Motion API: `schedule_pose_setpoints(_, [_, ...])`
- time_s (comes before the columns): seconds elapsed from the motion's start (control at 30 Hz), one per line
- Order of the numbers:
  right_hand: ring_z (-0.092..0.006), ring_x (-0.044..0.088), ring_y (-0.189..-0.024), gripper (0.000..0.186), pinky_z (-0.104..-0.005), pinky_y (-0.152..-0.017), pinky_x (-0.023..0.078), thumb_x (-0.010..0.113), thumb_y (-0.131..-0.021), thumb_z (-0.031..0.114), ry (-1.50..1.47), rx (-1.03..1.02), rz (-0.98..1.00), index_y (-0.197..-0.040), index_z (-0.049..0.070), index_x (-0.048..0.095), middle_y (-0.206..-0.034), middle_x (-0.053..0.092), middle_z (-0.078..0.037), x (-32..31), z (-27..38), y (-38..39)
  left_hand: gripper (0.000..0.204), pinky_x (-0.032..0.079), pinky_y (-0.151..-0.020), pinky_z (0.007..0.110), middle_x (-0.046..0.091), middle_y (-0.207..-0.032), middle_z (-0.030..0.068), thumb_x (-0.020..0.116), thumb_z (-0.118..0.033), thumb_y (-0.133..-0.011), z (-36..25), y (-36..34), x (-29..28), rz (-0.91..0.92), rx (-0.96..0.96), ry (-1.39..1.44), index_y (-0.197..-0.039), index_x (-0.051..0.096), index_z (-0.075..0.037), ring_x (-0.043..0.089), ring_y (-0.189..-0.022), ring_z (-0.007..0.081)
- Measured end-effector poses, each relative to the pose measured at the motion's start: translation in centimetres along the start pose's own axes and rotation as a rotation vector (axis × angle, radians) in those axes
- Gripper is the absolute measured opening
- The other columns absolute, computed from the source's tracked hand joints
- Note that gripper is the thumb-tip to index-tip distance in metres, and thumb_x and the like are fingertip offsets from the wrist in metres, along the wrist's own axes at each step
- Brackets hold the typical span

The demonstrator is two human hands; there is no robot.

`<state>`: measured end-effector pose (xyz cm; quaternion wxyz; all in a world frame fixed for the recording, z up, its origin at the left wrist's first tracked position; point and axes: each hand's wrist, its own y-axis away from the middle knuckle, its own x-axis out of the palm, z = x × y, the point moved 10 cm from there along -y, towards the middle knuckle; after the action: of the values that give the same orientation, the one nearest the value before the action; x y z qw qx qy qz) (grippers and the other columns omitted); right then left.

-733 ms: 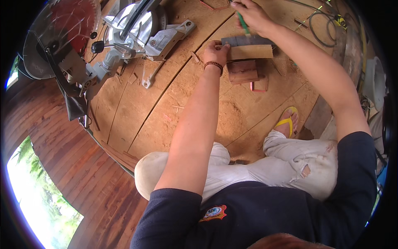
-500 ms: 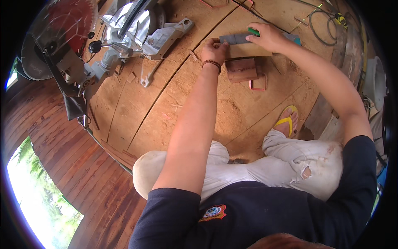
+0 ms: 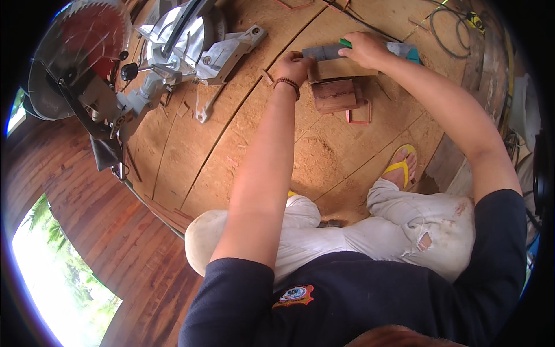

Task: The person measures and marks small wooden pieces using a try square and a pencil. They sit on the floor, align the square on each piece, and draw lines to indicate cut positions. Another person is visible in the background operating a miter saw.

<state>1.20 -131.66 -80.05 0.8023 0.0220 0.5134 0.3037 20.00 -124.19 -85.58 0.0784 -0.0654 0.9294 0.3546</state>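
Note:
My left hand (image 3: 293, 67) is closed on the left end of a pale wooden board (image 3: 341, 68) and the grey-black strip (image 3: 321, 52) along its back edge. My right hand (image 3: 364, 52) is closed round a green stick-like tool (image 3: 345, 42) over the strip, whose grey right part ends in a teal piece (image 3: 413, 56). The board lies across dark reddish wooden blocks (image 3: 334, 95). A thin reddish rectangular frame (image 3: 358, 121) lies just in front of them.
A mitre saw (image 3: 208, 58) with a red-faced blade (image 3: 104, 40) stands left. Black cords (image 3: 445, 37) and a yellow tape measure (image 3: 475, 22) lie back right. Sawdust and offcuts lie on the sheeting (image 3: 219, 139). My yellow-sandalled foot (image 3: 399, 168) is below right.
My right hand has come down from behind the board onto the strip, the green tool now mostly hidden in it. My left hand has shifted slightly left and back.

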Motion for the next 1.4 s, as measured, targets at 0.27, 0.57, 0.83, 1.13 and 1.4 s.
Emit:
schedule_pose_setpoints(0.27, [-0.0396, 0.064, -0.096, 0.035, -0.0470, -0.083, 0.050, 0.067, -0.089, 0.033, -0.010, 0.040, 0.028, -0.106, 0.002, 0.064, -0.099, 0.069, -0.021, 0.2, 0.0, 0.2, 0.054, 0.054, -0.078, 0.030, 0.070, -0.102, 0.0114, 0.081, -0.032, -0.079, -1.0, 0.4, -0.2, -0.018, 0.017, -0.173, -0.117, 0.066, 0.003, 0.067, -0.089, 0.0174])
schedule_pose_setpoints(0.57, [-0.0390, 0.066, -0.093, 0.031, -0.0465, -0.082, 0.050, 0.063, -0.089, 0.027, -0.080, -0.028, -0.130, -0.109, 0.004, 0.064, -0.098, 0.068, -0.022, -0.6, -0.1, 0.7, 0.047, 0.052, -0.081, 0.032, 0.069, -0.097, 0.0096, 0.082, -0.029, -0.078, -1.8, 1.2, -0.3, -0.038, 0.034, -0.220, -0.110, 0.067, 0.003, 0.065, -0.086, 0.0181])
schedule_pose_setpoints(0.83, [-0.0101, 0.054, -0.061, 0.022, -0.0278, -0.056, 0.047, 0.053, -0.100, 0.025, -0.466, 0.190, -0.027, -0.112, 0.007, 0.059, -0.074, 0.056, 0.000, -6.1, -2.7, 1.4, 0.058, 0.053, -0.081, 0.031, 0.070, -0.104, 0.0125, 0.080, -0.031, -0.082, -1.0, 0.4, 0.0, -0.047, 0.089, -0.208, -0.122, 0.062, 0.006, 0.066, -0.093, 0.0194])
schedule_pose_setpoints(1.13, [-0.0097, 0.052, -0.065, 0.030, -0.0289, -0.060, 0.043, 0.052, -0.096, 0.030, -0.926, 0.254, 0.021, -0.090, 0.004, 0.064, -0.067, 0.053, -0.002, -0.4, -2.7, 6.1, 0.044, 0.053, -0.078, 0.030, 0.070, -0.099, 0.0098, 0.077, -0.025, -0.085, -0.7, 0.3, 0.4, -0.004, 0.104, -0.148, -0.113, 0.064, 0.006, 0.066, -0.089, 0.0175])
schedule_pose_setpoints(1.4, [-0.0102, 0.058, -0.079, 0.037, -0.0264, -0.077, 0.048, 0.048, -0.104, 0.036, -1.072, 0.021, -0.080, -0.096, 0.003, 0.063, -0.082, 0.062, -0.002, -0.3, 0.3, 5.1, 0.041, 0.052, -0.072, 0.029, 0.068, -0.089, 0.0074, 0.080, -0.027, -0.081, -1.8, 0.9, 0.2, -0.005, 0.124, -0.131, -0.104, 0.065, 0.004, 0.063, -0.078, 0.0140])
